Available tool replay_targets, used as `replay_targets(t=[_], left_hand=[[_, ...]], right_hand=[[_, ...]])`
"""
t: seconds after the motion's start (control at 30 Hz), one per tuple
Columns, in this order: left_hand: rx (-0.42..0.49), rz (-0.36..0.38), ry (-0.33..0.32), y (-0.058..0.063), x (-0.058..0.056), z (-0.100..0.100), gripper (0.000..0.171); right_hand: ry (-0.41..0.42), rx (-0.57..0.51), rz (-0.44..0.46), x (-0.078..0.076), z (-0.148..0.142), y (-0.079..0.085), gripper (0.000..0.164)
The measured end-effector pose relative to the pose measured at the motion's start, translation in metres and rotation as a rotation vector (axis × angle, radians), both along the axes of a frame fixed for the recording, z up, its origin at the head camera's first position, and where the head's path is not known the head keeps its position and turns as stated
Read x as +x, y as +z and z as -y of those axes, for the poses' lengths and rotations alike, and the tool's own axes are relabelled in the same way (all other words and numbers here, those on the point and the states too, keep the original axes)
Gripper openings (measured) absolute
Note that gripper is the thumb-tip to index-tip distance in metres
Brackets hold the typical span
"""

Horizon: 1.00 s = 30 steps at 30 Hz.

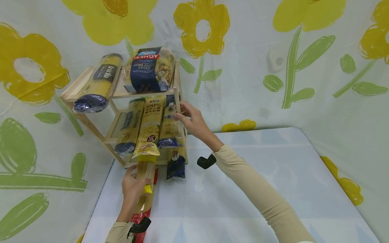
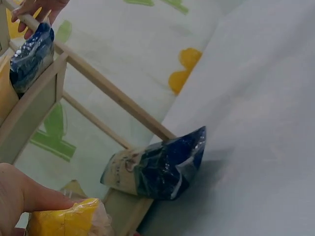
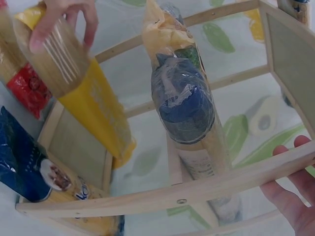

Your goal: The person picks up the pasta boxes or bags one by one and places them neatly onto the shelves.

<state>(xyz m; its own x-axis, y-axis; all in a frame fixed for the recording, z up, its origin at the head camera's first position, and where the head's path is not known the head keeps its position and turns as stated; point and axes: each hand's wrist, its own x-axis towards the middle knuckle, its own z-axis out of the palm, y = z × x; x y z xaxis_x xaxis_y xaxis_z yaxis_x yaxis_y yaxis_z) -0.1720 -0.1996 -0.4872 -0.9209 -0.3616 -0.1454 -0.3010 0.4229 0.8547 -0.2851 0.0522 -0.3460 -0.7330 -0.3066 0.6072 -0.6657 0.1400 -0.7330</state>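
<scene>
My left hand [image 1: 135,184] grips a yellow-ended spaghetti packet [image 1: 146,168] by its near end, in front of the wooden rack's bottom level. In the right wrist view this packet [image 3: 98,108] slants, its far end inside the rack frame. My right hand [image 1: 194,121] holds the rack's right front post [image 1: 177,79], fingers around the wood [image 3: 236,184]. Just left of that hand, a blue-ended pasta packet [image 1: 168,130] lies on the middle shelf beside a cream packet [image 1: 149,125] and a dark-labelled spaghetti packet [image 1: 130,126]. Below, another blue pasta packet [image 2: 162,167] sticks out of the bottom level.
On the top shelf lie a dark-labelled pasta packet [image 1: 104,77] and a bulky blue-labelled pasta bag [image 1: 149,71]. A red-ended pasta packet [image 1: 143,206] lies on the white table [image 1: 231,202] beneath my left hand. A flower-patterned sheet [image 1: 243,84] hangs behind the rack.
</scene>
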Motion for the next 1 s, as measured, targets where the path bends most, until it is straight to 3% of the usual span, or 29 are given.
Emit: replay_targets(t=[0.2,0.53,0.8,1.0], left_hand=[[-0.025,-0.015,0.016,-0.004,-0.025,-0.004,0.085],[0.031,-0.053,0.017,-0.014,-0.050,-0.013,0.083],[-0.040,0.003,0.024,-0.018,-0.068,-0.020,0.077],[-0.129,0.025,-0.001,-0.029,-0.077,-0.018,0.083]], right_hand=[[-0.005,-0.005,0.001,0.000,0.000,0.000,0.024],[0.005,-0.019,-0.019,0.000,0.000,0.000,0.022],[0.006,-0.018,-0.003,0.000,-0.002,0.000,0.024],[0.006,-0.026,0.015,0.003,0.001,0.001,0.024]])
